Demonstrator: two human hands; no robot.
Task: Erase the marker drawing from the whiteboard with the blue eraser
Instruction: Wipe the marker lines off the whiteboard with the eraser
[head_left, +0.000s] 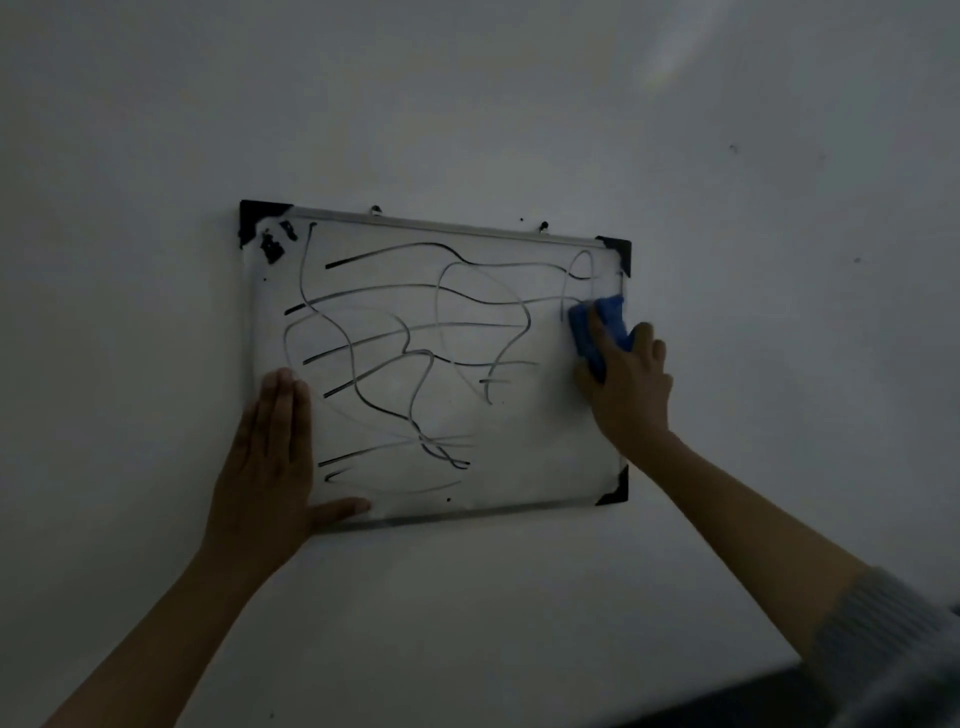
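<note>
Left hand (265, 457): pressing flat, fingers together, at whiteboard (519, 467) seven o'clock — steadying it.
Right hand (626, 384): clamping blue eraser (597, 325) at three o'clock — wiping marker drawing (395, 332).

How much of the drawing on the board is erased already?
Done: only the strip near the right edge looks clean. In hand: the right hand presses the blue eraser there; the left hand steadies the metal-framed whiteboard. Left: most black marker lines.

A plain pale wall (467, 104) fills the view, dimly lit and grey; a faint streak of light (675, 57) lies near its upper right; small dark specks (733, 148) dot the right side; a dark strip (727, 701) crosses the lower right corner.
</note>
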